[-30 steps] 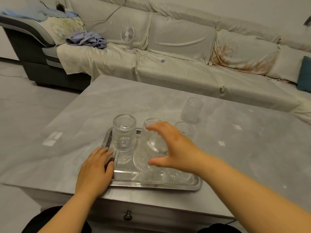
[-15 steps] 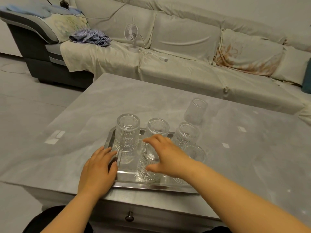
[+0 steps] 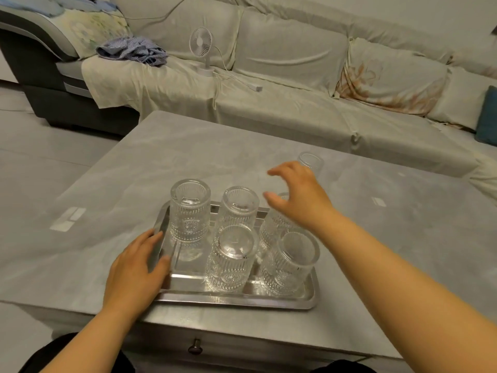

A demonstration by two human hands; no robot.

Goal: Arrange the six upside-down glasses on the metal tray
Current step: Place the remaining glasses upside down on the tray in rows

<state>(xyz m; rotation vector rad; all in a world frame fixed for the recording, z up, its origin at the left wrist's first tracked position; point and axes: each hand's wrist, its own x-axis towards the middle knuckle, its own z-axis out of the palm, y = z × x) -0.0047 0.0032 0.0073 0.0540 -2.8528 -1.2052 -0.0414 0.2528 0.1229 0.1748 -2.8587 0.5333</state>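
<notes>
Landmark is the metal tray, sitting at the near edge of the grey table, sofa well beyond it. Five upside-down glasses are on the tray: far-left glass, far-middle glass, a far-right glass mostly behind the right hand, near-middle glass and near-right glass. The near-left slot of the tray is bare. The sixth glass stands off the tray, on the table beyond its far-right corner. Left hand lies flat, palm down, fingers over the tray's left rim, bracing it, gripping nothing. Right hand is spread open and empty above the tray's far-right area, thumb and fingers apart, pointing toward the sixth glass; my read is it's a reach for that one. Risks: the right forearm passes directly over the near-right and far-right glasses, so a low wrist could clip one and knock it into its neighbours, which stand close together. Ribbed glass is likely slick; a loose pinch could drop it onto the others. Hard to see: the sixth glass's lower half sits behind the fingers, and I can't tell if the hand is touching it. The far-right glass's top is hidden too.
</notes>
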